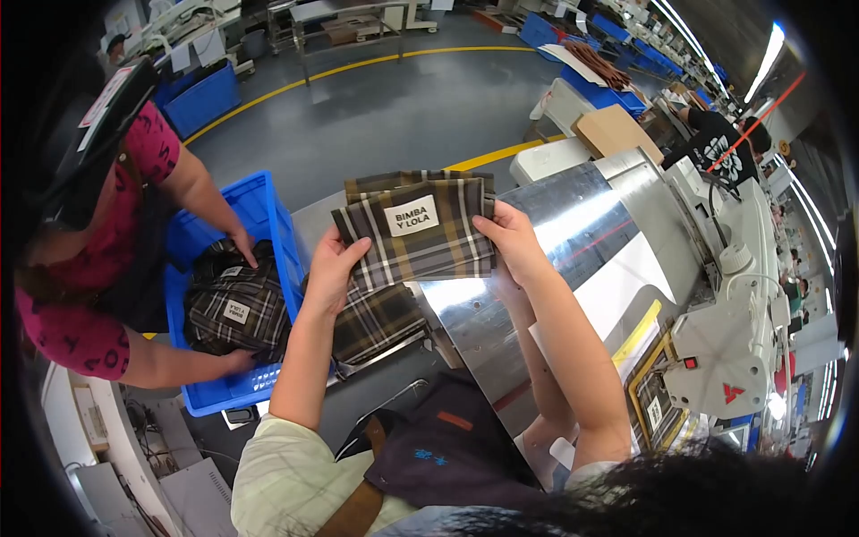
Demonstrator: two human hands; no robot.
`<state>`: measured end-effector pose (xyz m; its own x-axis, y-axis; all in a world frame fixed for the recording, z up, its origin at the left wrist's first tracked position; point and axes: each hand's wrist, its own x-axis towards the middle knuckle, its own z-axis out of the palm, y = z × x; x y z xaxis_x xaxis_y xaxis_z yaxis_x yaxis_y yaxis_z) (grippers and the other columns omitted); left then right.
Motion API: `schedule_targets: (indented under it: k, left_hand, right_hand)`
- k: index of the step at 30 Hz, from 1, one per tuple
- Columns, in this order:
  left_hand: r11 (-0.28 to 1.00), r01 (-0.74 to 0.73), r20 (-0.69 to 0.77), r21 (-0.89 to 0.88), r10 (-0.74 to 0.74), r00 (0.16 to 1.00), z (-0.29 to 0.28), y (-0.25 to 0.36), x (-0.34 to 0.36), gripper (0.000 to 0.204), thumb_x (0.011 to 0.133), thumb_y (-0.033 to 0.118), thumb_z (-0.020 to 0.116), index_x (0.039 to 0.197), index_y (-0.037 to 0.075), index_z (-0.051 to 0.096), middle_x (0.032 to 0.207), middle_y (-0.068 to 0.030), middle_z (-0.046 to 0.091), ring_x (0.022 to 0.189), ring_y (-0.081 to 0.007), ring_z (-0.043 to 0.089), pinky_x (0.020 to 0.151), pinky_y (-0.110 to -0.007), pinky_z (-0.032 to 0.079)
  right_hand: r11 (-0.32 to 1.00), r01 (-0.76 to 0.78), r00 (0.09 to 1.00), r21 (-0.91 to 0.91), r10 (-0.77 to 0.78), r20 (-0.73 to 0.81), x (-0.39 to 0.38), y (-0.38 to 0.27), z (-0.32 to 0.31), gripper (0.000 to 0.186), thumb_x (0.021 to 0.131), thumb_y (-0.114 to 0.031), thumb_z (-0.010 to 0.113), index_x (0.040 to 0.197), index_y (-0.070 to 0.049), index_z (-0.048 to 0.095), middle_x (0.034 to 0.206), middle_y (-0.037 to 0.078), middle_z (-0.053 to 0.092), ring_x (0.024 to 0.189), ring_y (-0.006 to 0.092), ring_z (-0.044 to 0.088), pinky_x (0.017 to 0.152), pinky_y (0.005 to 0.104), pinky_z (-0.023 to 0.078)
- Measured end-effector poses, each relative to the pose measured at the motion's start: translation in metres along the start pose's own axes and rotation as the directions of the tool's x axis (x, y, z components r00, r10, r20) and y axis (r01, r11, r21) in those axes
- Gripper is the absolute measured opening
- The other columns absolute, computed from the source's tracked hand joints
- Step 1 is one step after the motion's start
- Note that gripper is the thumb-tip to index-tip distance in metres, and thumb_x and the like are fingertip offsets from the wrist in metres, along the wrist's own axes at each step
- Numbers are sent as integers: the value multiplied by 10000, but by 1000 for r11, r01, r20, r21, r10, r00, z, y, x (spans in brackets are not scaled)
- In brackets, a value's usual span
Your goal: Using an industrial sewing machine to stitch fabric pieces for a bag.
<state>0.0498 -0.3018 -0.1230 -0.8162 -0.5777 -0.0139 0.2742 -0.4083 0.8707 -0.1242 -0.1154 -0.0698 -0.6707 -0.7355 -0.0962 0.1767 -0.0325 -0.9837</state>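
Observation:
A plaid cloth piece in grey, olive and white, with a white label [447, 246], is held up in front of me. My left hand [335, 264] is closed on its left edge, thumb on top, and my right hand [512, 237] grips its right edge. Another plaid piece [376, 183] shows behind it. More plaid cloth [374, 324] lies below on the work surface, left of a shiny metal table top [573, 206].
At left, a co-worker [98, 304] reaches into a blue crate [228, 385] of plaid pieces [224, 295]. At right stand a white machine [725, 349] and a yellow-edged frame [640, 403]. A cardboard box [613, 134] and another person [716, 148] are farther back.

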Motion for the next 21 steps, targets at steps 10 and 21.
schedule_targets:
  k: [10,21]
  left_hand:
    - [998,46,101,43,-50,994,-34,20,-19,587,838,234,651,1345,50,417,1322,-59,489,1204,-182,469,1004,-321,353]
    - [984,-62,-67,164,74,995,-12,15,-17,272,844,110,661,1074,-26,610,934,-46,662,795,-84,602,711,-220,484]
  right_hand:
    - [938,-6,981,-346,73,181,21,-31,12,188,868,-42,556,1044,8,598,948,43,648,858,92,586,780,240,455]
    - [670,326,890,-667,21,456,42,-45,101,220,815,-57,607,1023,12,634,861,75,669,805,135,609,762,275,473]
